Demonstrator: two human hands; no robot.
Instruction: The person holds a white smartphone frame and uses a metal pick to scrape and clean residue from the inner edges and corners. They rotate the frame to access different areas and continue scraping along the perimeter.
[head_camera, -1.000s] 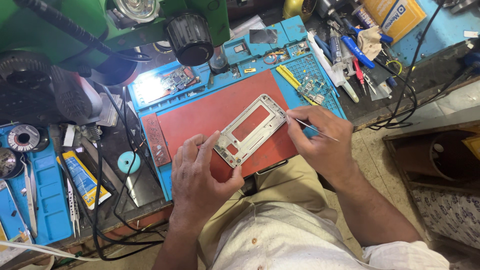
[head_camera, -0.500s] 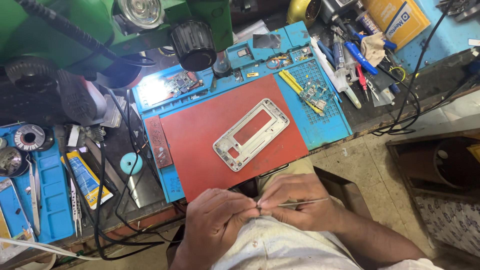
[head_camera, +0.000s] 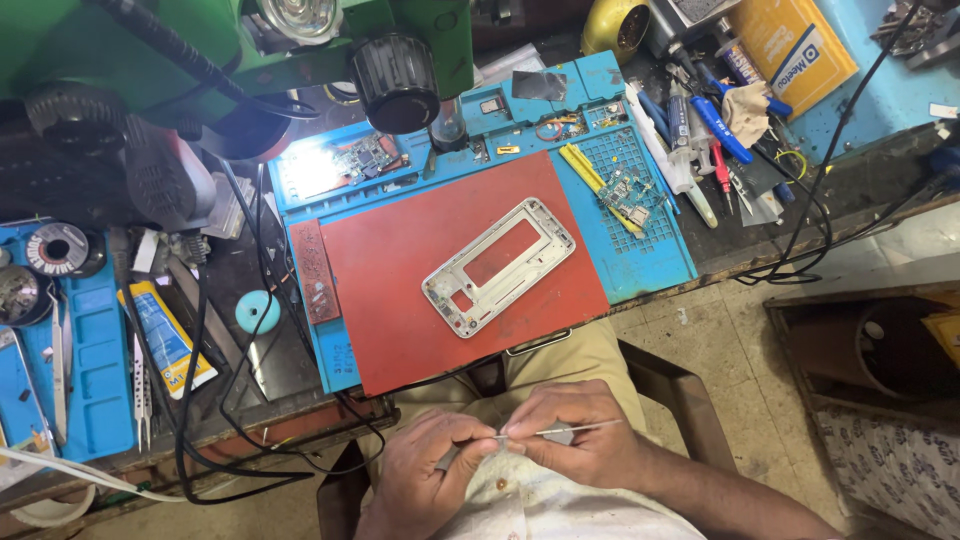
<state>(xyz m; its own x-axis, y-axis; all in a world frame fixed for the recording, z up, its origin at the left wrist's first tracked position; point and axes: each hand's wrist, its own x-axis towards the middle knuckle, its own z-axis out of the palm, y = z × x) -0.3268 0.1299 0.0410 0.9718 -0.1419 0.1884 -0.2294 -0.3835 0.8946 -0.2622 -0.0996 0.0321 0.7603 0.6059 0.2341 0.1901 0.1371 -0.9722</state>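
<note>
Both hands are drawn back to the lap, away from the table (head_camera: 250, 420). The right hand (head_camera: 585, 440) holds a pair of tweezers (head_camera: 560, 431), fingers pressed around them, tips pointing left. The left hand (head_camera: 430, 470) pinches at those tips, seemingly wiping or picking something off; what it is cannot be told. The phone frame (head_camera: 498, 265) lies untouched on the red mat (head_camera: 400, 270). The blue tray (head_camera: 640, 200) behind it holds small circuit parts and a yellow tool.

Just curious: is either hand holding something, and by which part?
The right hand holds thin metal tweezers along their body; the left hand pinches at their tip.
</note>
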